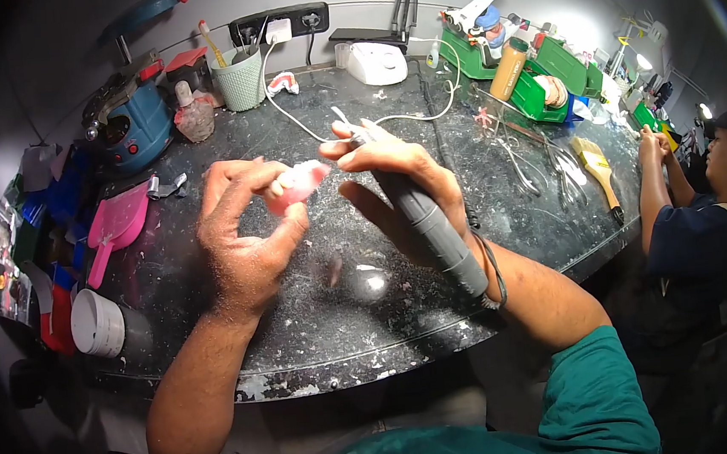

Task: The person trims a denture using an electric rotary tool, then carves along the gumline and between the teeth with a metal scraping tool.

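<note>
Between the thumb and fingers of my left hand is a pink denture with pale teeth along it. Fine dust coats that hand and wrist. My right hand grips a dark grey rotary handpiece, whose thin tip points up and away from me. The handpiece tip is a little to the right of the denture and apart from it. A pale cord curves across the bench behind my hands. Beneath them, a shiny round spot shows on the dusty black bench.
A pink dustpan, white tub and blue machine stand left. Behind are a toothbrush cup, red-and-white dental piece and white control box. Pliers, a brush and green bins lie right, near another person.
</note>
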Motion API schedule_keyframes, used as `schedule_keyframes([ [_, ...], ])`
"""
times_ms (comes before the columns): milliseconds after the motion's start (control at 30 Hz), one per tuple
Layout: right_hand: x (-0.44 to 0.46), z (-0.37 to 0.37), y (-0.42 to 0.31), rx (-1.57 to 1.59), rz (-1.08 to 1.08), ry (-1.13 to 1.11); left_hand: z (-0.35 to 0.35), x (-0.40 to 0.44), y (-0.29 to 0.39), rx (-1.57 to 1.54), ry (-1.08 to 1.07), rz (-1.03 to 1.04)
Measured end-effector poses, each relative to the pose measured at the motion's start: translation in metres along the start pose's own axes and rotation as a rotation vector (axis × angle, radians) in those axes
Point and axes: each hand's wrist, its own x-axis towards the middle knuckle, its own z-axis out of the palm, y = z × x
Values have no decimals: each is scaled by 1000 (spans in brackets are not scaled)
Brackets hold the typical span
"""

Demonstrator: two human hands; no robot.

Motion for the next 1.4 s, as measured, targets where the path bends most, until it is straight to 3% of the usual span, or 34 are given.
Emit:
schedule_keyframes([
  [100, -2, 4, -5, 81, 88, -71, -1, -3, 2, -10, -88, 13],
  [167, -4, 0, 0, 49, 97, -92, 1, -2, 5, -121, -146, -115],
  [233, -5, 5, 4, 36, 137, -1, 6, -2, 2, -274, -131, -137],
  [300, -8, 3, 10, 95, 248, -7, 7, -2, 2, -496, -140, -458],
  [367, -7, 5, 15, 124, 277, -45, 5, 2, 4, -441, -160, -539],
  [433, -2, 0, 8, 85, 434, -44, 2, 4, -10, -153, -154, -399],
  [500, 2, -9, 22, -394, 196, -115, 0, 4, -26, -151, -121, -410],
  [533, -3, -5, 32, -173, 191, 11, -2, 4, -32, -112, -127, -406],
  [567, -3, -17, 28, 1, 588, -149, -4, 4, -38, -71, -132, -401],
  [633, 9, -22, 19, -171, 1091, -386, -6, 2, -60, -206, -106, -443],
  [700, 18, -27, 6, -398, 1133, -615, 2, 6, -50, -429, 20, -590],
  [767, 16, -26, 1, -602, 1066, -782, -2, 6, -50, -465, 74, -637],
  [1100, 10, -29, -6, -756, 835, -883, -10, 10, -65, -407, 56, -610],
  [1167, 26, -44, -15, -629, 860, -764, -10, 13, -56, -410, 91, -603],
  [1300, 39, -106, 2, -555, 592, -303, -23, 14, -54, -496, 142, -595],
  [1400, 51, -157, 5, -640, 763, -251, -26, 16, -57, -681, 196, -561],
])
